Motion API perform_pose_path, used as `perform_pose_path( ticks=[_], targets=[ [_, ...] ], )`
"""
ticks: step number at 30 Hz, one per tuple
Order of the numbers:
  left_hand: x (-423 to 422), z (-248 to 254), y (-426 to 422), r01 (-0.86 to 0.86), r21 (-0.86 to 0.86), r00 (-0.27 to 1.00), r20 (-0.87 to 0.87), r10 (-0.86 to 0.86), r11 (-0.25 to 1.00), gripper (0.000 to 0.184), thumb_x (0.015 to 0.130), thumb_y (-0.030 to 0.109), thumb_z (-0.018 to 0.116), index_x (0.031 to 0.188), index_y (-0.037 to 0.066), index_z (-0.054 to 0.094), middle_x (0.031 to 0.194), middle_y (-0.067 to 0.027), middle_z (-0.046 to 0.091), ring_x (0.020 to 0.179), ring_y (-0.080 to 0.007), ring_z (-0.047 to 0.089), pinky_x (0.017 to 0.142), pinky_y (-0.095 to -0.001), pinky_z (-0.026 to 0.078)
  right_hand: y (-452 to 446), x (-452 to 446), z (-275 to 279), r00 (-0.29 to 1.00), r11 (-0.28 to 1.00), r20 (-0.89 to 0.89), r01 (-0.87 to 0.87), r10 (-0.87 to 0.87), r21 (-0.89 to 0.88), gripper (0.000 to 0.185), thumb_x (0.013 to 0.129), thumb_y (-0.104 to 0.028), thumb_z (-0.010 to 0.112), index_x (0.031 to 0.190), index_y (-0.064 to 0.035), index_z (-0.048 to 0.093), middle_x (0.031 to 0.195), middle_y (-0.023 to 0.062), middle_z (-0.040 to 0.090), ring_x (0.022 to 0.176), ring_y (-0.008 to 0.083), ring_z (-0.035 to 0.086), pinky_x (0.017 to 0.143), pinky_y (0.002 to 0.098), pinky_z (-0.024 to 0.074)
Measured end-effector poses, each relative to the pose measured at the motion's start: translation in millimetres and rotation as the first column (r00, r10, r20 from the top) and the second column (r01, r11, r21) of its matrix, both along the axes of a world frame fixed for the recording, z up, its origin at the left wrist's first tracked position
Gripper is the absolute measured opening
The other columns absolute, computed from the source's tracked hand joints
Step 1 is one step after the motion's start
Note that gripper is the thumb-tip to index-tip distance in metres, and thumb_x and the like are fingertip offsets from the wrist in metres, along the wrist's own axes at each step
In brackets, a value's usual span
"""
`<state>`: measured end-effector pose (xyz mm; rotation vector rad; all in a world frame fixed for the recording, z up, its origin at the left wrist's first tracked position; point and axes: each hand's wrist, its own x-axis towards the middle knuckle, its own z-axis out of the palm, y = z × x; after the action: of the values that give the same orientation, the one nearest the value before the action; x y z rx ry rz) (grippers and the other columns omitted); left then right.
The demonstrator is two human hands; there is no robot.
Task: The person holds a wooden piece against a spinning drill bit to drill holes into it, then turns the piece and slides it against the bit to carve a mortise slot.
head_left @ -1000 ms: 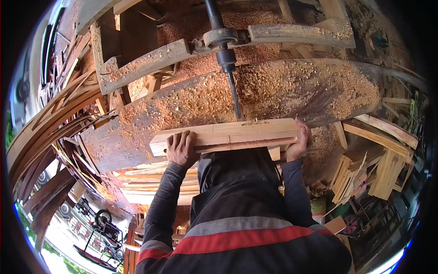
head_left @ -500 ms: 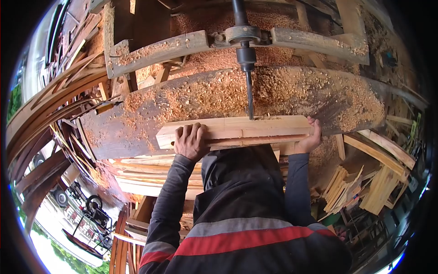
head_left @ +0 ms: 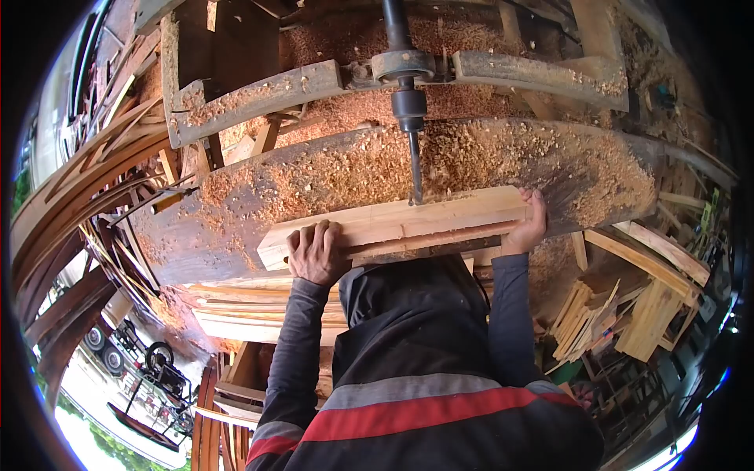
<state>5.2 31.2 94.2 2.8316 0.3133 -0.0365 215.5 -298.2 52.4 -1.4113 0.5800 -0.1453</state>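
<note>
A pale squared wooden beam (head_left: 393, 222), with a long groove along its near side, lies across the dusty bench in front of me. My left hand (head_left: 316, 251) grips it near the left end, fingers curled over the top. At the right end, the fingers of my right hand (head_left: 528, 225) wrap round the wood, its thumb side hidden. Above the beam hangs a drill bit (head_left: 415, 169) in a dark chuck (head_left: 408, 106). Its tip meets or nearly meets the far edge of the beam; contact cannot be made out.
Wood shavings (head_left: 345, 169) cover much of the dark bench (head_left: 177, 243). A wooden frame (head_left: 267, 94) spans behind the drill. Long planks (head_left: 259, 302) lie on my near side, curved boards (head_left: 94, 169) at left. Scrap slats (head_left: 581, 322) are heaped at right.
The view has tilted a little. Both hands have turned the beam slightly, its left end nearer me, and shifted it a little rightward relative to the drill bit. Both hands keep their hold.
</note>
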Motion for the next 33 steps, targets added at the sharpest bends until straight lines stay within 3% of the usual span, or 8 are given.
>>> perform_pose_path(
  ticks=[9, 13, 16, 19, 20, 23, 30, 33],
  targets=[
    [-3, 4, -13, -0.067, -0.003, 0.995, -0.075, 0.067, 0.998, 0.054, 0.064, 0.025, 0.077, 0.113, 0.016, 0.058, 0.112, -0.0059, 0.064, 0.103, -0.0292, 0.058, 0.089, -0.0475, 0.040, 19, 40, -3, 0.998, 0.995, -0.051, 0.042, -0.038, 0.088, 0.020, 0.097, -0.013, 0.064, 0.095, 0.0060, 0.072, 0.095, 0.0139, 0.071, 0.086, 0.0241, 0.068, 0.084, 0.0374, 0.0562],
    [-6, 7, -24, -0.138, 0.053, 0.988, -0.059, 0.141, 0.989, 0.053, 0.065, 0.024, 0.078, 0.114, 0.015, 0.058, 0.106, -0.0066, 0.062, 0.103, -0.0316, 0.057, 0.091, -0.0488, 0.040, 13, 39, 1, 0.993, 0.992, 0.046, -0.108, 0.112, -0.071, 0.022, 0.096, -0.013, 0.067, 0.102, 0.0071, 0.072, 0.095, 0.0121, 0.073, 0.088, 0.0202, 0.069, 0.080, 0.0309, 0.0546],
    [-16, 2, -13, -0.056, 0.074, 0.998, 0.004, 0.056, 0.996, 0.061, 0.064, 0.032, 0.086, 0.115, 0.014, 0.057, 0.109, -0.0081, 0.061, 0.101, -0.0338, 0.057, 0.089, -0.0498, 0.040, 14, 15, -1, 0.996, 0.991, 0.029, 0.079, -0.082, 0.108, 0.024, 0.092, -0.016, 0.071, 0.100, 0.0059, 0.072, 0.092, 0.0093, 0.071, 0.087, 0.0177, 0.068, 0.081, 0.0305, 0.0538],
    [-38, -6, -3, 0.030, 0.058, 0.998, -0.057, -0.027, 0.998, 0.066, 0.061, 0.034, 0.087, 0.116, 0.013, 0.057, 0.110, -0.0105, 0.061, 0.107, -0.0352, 0.056, 0.092, -0.0532, 0.040, -9, -26, 3, 0.995, 0.994, -0.027, -0.094, 0.093, -0.063, 0.022, 0.091, -0.014, 0.074, 0.100, 0.0058, 0.072, 0.098, 0.0102, 0.071, 0.091, 0.0189, 0.067, 0.086, 0.0316, 0.0543],
    [-36, -10, 0, 0.027, 0.043, 0.999, -0.026, -0.026, 0.999, 0.064, 0.063, 0.034, 0.085, 0.116, 0.012, 0.057, 0.107, -0.0103, 0.061, 0.104, -0.0342, 0.056, 0.092, -0.0523, 0.040, 13, -10, 3, 0.995, 0.986, -0.018, 0.103, -0.102, 0.132, 0.022, 0.090, -0.014, 0.076, 0.097, 0.0056, 0.073, 0.099, 0.0110, 0.072, 0.088, 0.0190, 0.067, 0.085, 0.0329, 0.0547],
    [-25, 5, -9, -0.060, 0.065, 0.997, -0.050, 0.063, 0.996, 0.064, 0.067, 0.038, 0.082, 0.120, 0.012, 0.056, 0.114, -0.0086, 0.059, 0.106, -0.0324, 0.055, 0.090, -0.0510, 0.041, 33, 26, 17, 0.993, 0.990, 0.012, -0.120, 0.120, 0.074, 0.025, 0.087, -0.012, 0.078, 0.103, 0.0069, 0.072, 0.105, 0.0145, 0.071, 0.095, 0.0238, 0.069, 0.091, 0.0362, 0.0564],
    [-19, 4, -28, -0.083, 0.036, 0.993, -0.078, 0.085, 0.996, 0.066, 0.071, 0.041, 0.080, 0.124, 0.012, 0.055, 0.119, -0.0071, 0.061, 0.111, -0.0314, 0.054, 0.094, -0.0513, 0.041, 6, 24, -14, 0.998, 0.996, -0.036, 0.055, -0.052, 0.074, 0.032, 0.094, -0.023, 0.069, 0.107, 0.0059, 0.071, 0.095, 0.0128, 0.071, 0.099, 0.0234, 0.068, 0.092, 0.0368, 0.0530],
    [-22, -2, -19, -0.079, 0.004, 0.995, 0.054, 0.079, 0.997, 0.067, 0.067, 0.037, 0.081, 0.124, 0.012, 0.056, 0.114, -0.0080, 0.060, 0.112, -0.0305, 0.055, 0.090, -0.0508, 0.040, 18, 43, -5, 0.993, 0.992, 0.024, -0.118, 0.118, 0.032, 0.035, 0.094, -0.024, 0.068, 0.112, 0.0054, 0.069, 0.099, 0.0136, 0.071, 0.100, 0.0250, 0.068, 0.094, 0.0353, 0.0517]
  ],
)
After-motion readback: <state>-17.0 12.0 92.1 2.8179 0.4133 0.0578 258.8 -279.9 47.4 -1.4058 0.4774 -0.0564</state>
